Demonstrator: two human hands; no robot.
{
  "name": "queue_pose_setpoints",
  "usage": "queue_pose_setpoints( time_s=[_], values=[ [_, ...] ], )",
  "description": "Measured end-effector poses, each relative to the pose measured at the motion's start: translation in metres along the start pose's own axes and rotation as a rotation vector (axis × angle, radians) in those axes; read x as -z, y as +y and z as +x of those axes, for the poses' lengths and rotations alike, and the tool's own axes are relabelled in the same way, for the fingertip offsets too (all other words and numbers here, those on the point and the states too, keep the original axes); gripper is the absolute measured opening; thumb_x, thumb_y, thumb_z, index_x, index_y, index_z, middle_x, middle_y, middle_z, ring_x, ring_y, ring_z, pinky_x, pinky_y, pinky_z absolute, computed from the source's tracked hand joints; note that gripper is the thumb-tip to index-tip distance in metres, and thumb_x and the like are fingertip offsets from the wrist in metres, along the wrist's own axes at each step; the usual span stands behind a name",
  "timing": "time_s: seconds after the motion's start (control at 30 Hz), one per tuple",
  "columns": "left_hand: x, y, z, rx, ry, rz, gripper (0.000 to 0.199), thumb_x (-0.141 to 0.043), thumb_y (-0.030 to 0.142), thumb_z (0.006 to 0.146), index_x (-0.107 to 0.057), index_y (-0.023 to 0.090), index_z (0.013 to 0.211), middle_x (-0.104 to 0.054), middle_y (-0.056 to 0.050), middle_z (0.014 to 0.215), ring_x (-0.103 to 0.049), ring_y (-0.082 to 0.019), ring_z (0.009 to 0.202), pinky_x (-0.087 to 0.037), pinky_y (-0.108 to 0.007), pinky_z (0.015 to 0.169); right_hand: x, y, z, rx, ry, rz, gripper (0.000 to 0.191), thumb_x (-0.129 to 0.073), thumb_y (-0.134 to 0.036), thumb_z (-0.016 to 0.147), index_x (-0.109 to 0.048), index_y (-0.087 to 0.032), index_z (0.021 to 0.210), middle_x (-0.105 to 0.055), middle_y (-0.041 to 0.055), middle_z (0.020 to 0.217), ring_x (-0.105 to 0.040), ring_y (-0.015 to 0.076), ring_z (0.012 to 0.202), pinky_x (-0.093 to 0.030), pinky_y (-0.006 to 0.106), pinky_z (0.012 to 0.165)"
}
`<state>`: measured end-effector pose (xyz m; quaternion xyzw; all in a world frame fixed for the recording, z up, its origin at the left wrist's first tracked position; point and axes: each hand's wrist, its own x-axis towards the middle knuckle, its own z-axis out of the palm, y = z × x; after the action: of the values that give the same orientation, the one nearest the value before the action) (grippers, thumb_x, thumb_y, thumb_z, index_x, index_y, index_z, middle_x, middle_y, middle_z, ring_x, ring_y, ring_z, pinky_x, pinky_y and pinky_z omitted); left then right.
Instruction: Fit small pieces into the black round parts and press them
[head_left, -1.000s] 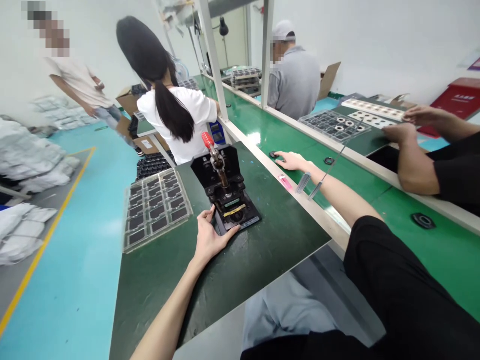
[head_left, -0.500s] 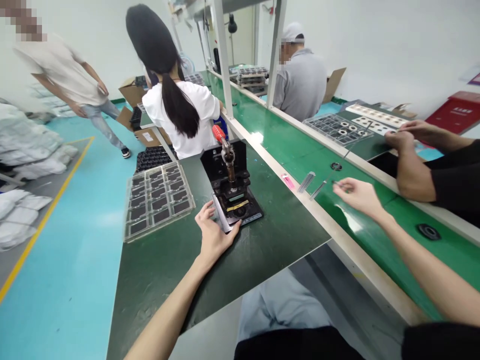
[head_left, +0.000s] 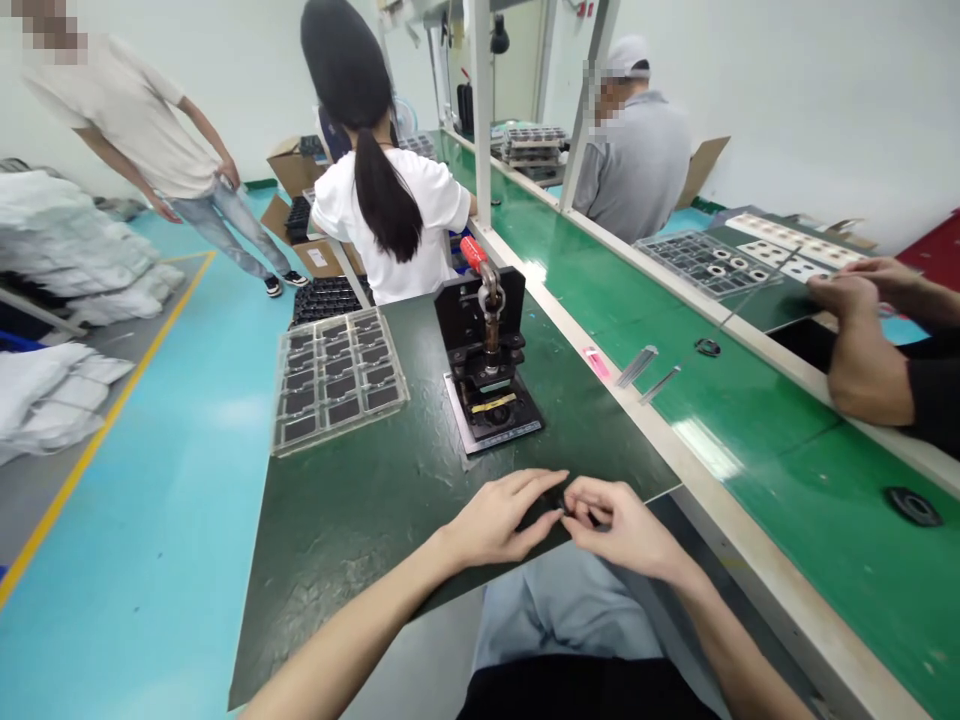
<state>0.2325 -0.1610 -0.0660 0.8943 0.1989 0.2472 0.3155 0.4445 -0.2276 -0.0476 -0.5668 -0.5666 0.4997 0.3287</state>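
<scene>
Head view. The person's left hand (head_left: pixel 499 517) and right hand (head_left: pixel 619 527) are held together above the front edge of the dark green table (head_left: pixel 337 570), with the fingertips close to one another. A small dark part (head_left: pixel 562 507) sits between them; it is too small to identify further. The right hand is partly closed, with its thumb and fingers curled around the part. The left hand is half open, its fingers extended toward the part; contact cannot be confirmed.

Behind the hands, a bench press (head_left: pixel 487 350) with a red handle (head_left: pixel 472 253) stands upright on the table, well clear of both hands. Left of it lies a clear tray of dark parts (head_left: pixel 339 380). To the right, a green conveyor bench (head_left: pixel 795 450) carries two metal strips (head_left: pixel 637 366), a pink slip (head_left: pixel 597 362) and a dark ring (head_left: pixel 707 347), with a second dark ring (head_left: pixel 913 506) nearer the camera.

A co-worker's forearms (head_left: pixel 866 370) rest at the far right, beside a tray with rings (head_left: pixel 694 262). Beyond the bench, a person in a grey shirt (head_left: pixel 637 170) sits; a person in a white T-shirt (head_left: pixel 394 225) stands ahead. Another person (head_left: pixel 127 130) stands at left, near stacks of white bags (head_left: pixel 67 240).
</scene>
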Motion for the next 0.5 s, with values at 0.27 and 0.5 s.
queue_pose_setpoints(
  time_s=[0.27, 0.5],
  values=[
    [0.004, -0.021, 0.003, 0.185, 0.125, 0.034, 0.026, -0.047, 0.034, 0.106, -0.069, 0.021, 0.11, -0.078, -0.005, 0.097, -0.076, -0.018, 0.085, -0.061, -0.028, 0.082, 0.005, 0.006, 0.048, 0.106, 0.062, 0.027, 0.039, -0.073, -0.056, 0.083, -0.074, -0.017, 0.085, -0.051, -0.0039, 0.06, -0.032, 0.0077, 0.051, -0.025, 0.023, 0.048],
    [-0.01, -0.018, 0.0, 0.367, 0.171, 0.379, 0.023, -0.044, 0.03, 0.105, -0.066, 0.02, 0.106, -0.076, -0.006, 0.085, -0.073, -0.02, 0.071, -0.056, -0.028, 0.065, 0.005, 0.02, 0.045, 0.175, 0.423, 0.063, 0.044, -0.059, -0.061, 0.095, -0.079, -0.022, 0.096, -0.065, 0.0033, 0.076, -0.058, 0.0167, 0.066, -0.05, 0.03, 0.063]
  ],
)
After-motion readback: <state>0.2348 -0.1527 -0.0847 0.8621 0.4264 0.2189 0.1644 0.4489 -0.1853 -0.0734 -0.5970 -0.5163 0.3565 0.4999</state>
